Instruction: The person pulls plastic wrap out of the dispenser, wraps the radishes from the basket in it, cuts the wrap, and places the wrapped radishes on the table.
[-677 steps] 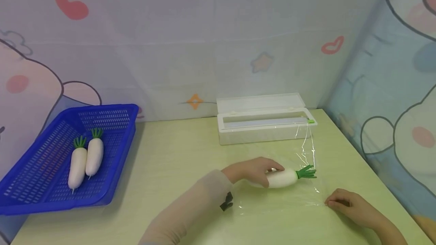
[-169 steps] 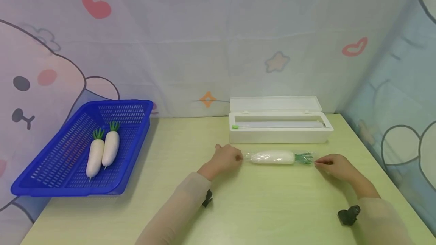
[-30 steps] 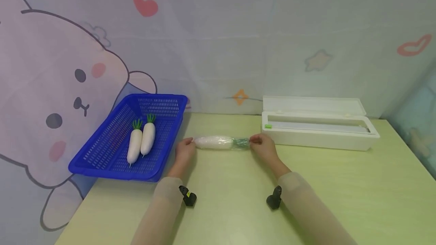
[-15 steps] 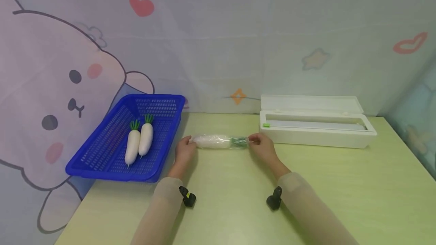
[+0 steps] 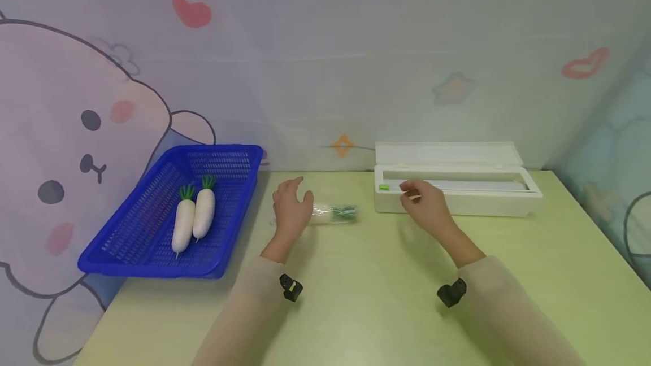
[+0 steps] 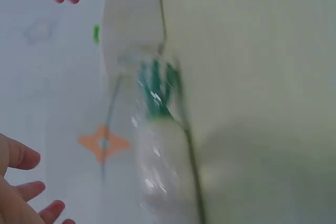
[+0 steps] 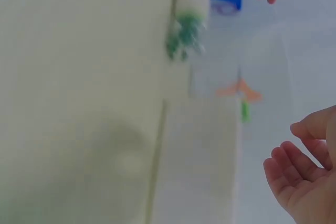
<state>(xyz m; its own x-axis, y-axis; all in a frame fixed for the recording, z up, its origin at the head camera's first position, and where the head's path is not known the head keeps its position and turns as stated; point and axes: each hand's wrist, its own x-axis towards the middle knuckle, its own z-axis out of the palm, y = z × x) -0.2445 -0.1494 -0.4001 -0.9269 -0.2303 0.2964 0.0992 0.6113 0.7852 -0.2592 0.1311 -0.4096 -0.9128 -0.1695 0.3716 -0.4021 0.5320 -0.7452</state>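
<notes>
A white radish [image 5: 321,213] with green leaves, wrapped in clear cling film, lies on the table; its root end is hidden behind my left hand [image 5: 293,210]. That hand is raised beside it with spread fingers and holds nothing, as the left wrist view shows, where the wrapped radish [image 6: 163,166] appears close by. My right hand [image 5: 426,208] hovers at the front of the white cling film dispenser [image 5: 458,203], fingers loosely bent. Nothing is in the right hand [image 7: 310,177] in the right wrist view. The dispenser's lid stands up, with its green slider [image 5: 383,187] at the left end.
On the left stands a blue plastic basket [image 5: 218,267] holding two unwrapped white radishes [image 5: 184,225]. Behind the table [image 5: 356,298] hangs a printed cloth backdrop [image 5: 315,72]; another patterned cloth closes off the right side.
Both hands have let go of the wrapped radish's film ends; the right moved right to the dispenser, the left lifted. Much earlier, the radish lay unwrapped on film, with the green slider at the right.
</notes>
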